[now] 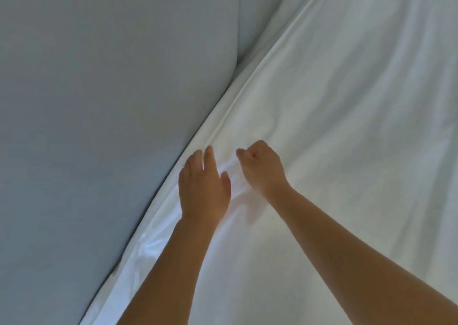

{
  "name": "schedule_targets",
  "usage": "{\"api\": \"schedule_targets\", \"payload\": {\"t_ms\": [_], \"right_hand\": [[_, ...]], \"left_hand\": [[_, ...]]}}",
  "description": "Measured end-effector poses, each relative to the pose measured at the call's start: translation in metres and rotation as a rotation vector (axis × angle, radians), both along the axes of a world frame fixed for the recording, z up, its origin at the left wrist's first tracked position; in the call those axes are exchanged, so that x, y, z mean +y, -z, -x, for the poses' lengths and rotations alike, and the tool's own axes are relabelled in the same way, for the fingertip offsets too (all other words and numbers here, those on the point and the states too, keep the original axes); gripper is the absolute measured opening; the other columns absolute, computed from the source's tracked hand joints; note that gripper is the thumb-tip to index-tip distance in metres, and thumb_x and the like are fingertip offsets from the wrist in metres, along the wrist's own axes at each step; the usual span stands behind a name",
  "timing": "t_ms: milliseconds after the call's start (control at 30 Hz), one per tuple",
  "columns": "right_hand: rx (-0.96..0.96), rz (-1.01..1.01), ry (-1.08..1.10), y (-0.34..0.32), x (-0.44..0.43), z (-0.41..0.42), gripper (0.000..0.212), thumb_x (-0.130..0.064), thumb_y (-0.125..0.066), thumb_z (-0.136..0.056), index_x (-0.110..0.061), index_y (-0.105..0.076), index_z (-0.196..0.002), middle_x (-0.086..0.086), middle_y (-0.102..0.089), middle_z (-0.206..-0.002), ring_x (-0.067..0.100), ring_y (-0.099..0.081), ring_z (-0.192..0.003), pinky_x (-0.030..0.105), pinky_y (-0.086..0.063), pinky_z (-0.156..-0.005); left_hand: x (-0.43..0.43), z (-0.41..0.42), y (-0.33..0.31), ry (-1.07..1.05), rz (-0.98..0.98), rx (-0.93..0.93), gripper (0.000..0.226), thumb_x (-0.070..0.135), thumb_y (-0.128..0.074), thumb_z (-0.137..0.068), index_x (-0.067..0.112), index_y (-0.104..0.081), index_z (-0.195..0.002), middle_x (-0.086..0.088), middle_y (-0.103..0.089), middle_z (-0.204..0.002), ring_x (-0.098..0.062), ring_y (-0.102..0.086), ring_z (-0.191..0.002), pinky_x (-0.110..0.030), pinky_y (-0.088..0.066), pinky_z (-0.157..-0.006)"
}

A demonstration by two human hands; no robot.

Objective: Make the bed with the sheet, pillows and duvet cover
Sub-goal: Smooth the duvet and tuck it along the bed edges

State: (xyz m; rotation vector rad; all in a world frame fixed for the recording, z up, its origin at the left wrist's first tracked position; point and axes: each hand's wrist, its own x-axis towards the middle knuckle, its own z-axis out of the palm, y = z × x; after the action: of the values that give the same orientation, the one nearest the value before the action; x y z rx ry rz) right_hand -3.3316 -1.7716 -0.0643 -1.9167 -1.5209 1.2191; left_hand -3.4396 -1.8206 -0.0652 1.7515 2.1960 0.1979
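A white sheet [334, 126] covers the mattress and fills the right half of the view, with soft creases running diagonally. Its edge meets a grey upholstered headboard [111, 101] along a curved diagonal line. My left hand [203, 188] lies flat on the sheet right at that edge, fingers spread and pointing into the gap. My right hand [262, 168] sits just to the right, fingers curled into a fist that pinches a small bunch of the sheet. No pillow or duvet cover is visible.
The grey headboard has a vertical seam [238, 27] between two padded panels at the upper middle. A narrow dark gap [138, 223] runs between headboard and mattress.
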Motion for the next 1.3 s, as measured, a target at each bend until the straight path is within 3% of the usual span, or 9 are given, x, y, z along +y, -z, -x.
{"api": "schedule_targets", "payload": {"t_ms": [167,267,367,600,700,767,833,1067,1300], "right_hand": [[-0.194,0.11,0.03,0.028,0.071,-0.047,0.044,-0.044,-0.044,-0.091,-0.004,-0.052,-0.108,0.009,-0.058,-0.103,0.03,-0.058,-0.095,0.028,-0.038,-0.072],[-0.09,0.234,0.155,0.035,0.102,-0.053,0.056,-0.064,-0.043,-0.084,-0.008,-0.053,-0.083,0.001,-0.057,-0.076,0.024,-0.06,-0.068,0.027,-0.041,-0.058],[-0.054,0.344,0.187,0.039,0.118,-0.054,0.063,-0.073,-0.043,-0.078,-0.012,-0.052,-0.069,0.004,-0.06,-0.063,0.02,-0.058,-0.046,0.024,-0.039,-0.045],[0.546,0.197,0.273,0.004,0.15,-0.054,0.034,-0.016,-0.043,-0.094,-0.009,-0.048,-0.062,0.002,-0.048,-0.04,0.017,-0.047,-0.036,0.02,-0.045,-0.039],[0.174,-0.208,0.116,0.014,0.159,-0.025,0.033,-0.016,-0.035,-0.094,-0.013,-0.048,-0.064,0.005,-0.057,-0.063,0.024,-0.054,-0.064,0.031,-0.044,-0.065],[-0.064,-0.224,0.006,0.05,0.145,-0.008,0.025,-0.022,-0.032,-0.099,-0.01,-0.05,-0.086,0.01,-0.059,-0.094,0.026,-0.054,-0.09,0.033,-0.038,-0.082],[-0.247,-0.205,-0.184,0.09,0.12,0.001,0.023,-0.023,-0.034,-0.099,-0.007,-0.048,-0.11,0.012,-0.051,-0.114,0.027,-0.048,-0.105,0.032,-0.032,-0.089],[-0.257,-0.329,-0.449,0.104,0.032,-0.032,0.048,-0.025,-0.043,-0.096,-0.005,-0.04,-0.14,0.016,-0.036,-0.147,0.029,-0.03,-0.137,0.037,-0.016,-0.113],[-0.263,-0.228,-0.732,0.062,-0.171,-0.069,0.061,-0.043,-0.038,-0.086,-0.004,-0.054,-0.129,0.016,-0.053,-0.134,0.034,-0.05,-0.124,0.05,-0.034,-0.104]], "left_hand": [[0.113,-0.038,0.03,-0.024,0.098,-0.131,0.079,0.052,-0.046,-0.092,0.008,-0.011,-0.148,-0.014,-0.036,-0.144,-0.029,-0.036,-0.132,-0.04,-0.033,-0.103],[0.156,-0.05,0.042,-0.306,0.272,-0.264,0.091,0.068,-0.05,-0.081,0.005,-0.024,-0.142,-0.013,-0.045,-0.137,-0.031,-0.049,-0.12,-0.043,-0.042,-0.097],[0.168,-0.058,0.044,-0.254,0.295,-0.287,0.057,0.061,-0.045,-0.089,0.008,-0.052,-0.109,-0.004,-0.06,-0.092,-0.023,-0.055,-0.076,-0.031,-0.043,-0.065],[0.169,-0.021,-0.023,-0.226,-0.146,-1.003,0.028,0.037,-0.069,-0.075,0.011,-0.064,-0.065,-0.001,-0.06,-0.062,-0.015,-0.055,-0.056,-0.025,-0.046,-0.051],[0.177,-0.009,-0.013,-0.074,-0.4,-0.612,0.038,0.044,-0.061,-0.078,0.014,-0.047,-0.058,0.007,-0.05,-0.051,-0.013,-0.043,-0.046,-0.025,-0.033,-0.045],[0.176,-0.015,0.018,0.149,-0.326,-0.09,0.026,0.034,-0.051,-0.093,0.012,-0.052,-0.08,-0.008,-0.061,-0.079,-0.03,-0.056,-0.069,-0.034,-0.033,-0.061],[0.176,-0.02,0.054,0.179,-0.113,0.1,0.021,0.021,-0.042,-0.097,0.007,-0.048,-0.111,-0.016,-0.053,-0.115,-0.035,-0.053,-0.101,-0.038,-0.034,-0.076],[0.11,-0.005,0.072,0.126,-0.066,0.125,0.049,0.013,-0.043,-0.093,0.006,-0.034,-0.141,-0.019,-0.044,-0.132,-0.034,-0.042,-0.118,-0.037,-0.03,-0.096],[-0.092,0.011,0.044,-0.081,-0.028,0.085,0.045,0.017,-0.055,-0.088,0.002,-0.048,-0.13,-0.019,-0.05,-0.131,-0.038,-0.045,-0.12,-0.047,-0.031,-0.105]]}}
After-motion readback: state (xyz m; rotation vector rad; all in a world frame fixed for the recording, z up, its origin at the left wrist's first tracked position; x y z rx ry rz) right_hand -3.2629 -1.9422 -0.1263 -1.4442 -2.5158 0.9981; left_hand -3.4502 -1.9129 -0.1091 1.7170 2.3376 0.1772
